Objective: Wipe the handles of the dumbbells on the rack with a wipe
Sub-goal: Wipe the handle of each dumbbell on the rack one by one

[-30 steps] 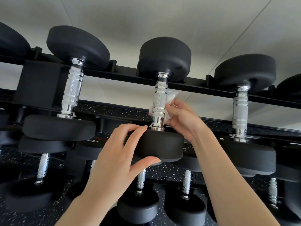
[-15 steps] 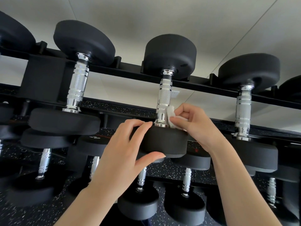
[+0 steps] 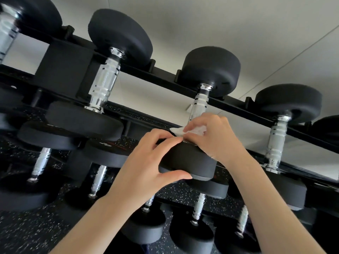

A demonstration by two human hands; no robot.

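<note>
Reaching up from the bottom edge, where both forearms are cut off, the 2 hands meet at the middle dumbbell on the top row. The left hand clamps that dumbbell's near black head, thumb hooked under its lower rim and fingers curled over its top edge. The right hand sits just above and behind the head, fingers bent inward and pinching a white wipe against the bottom of the chrome handle. Most of the wipe is covered by the right fingers; only a crumpled patch and 1 pointed corner toward the left hand show, and how far it wraps round the handle cannot be told. The handle's lower end is hidden behind that hand, while its upper ringed part runs bare to the far head. Beyond, the black rack slants across the view, carrying a neighbouring dumbbell to the left and another dumbbell to the right. A further one at the top left corner is blurred and cut off. Lower rows of dumbbells lie partly hidden behind the arms, over a speckled black floor.
</note>
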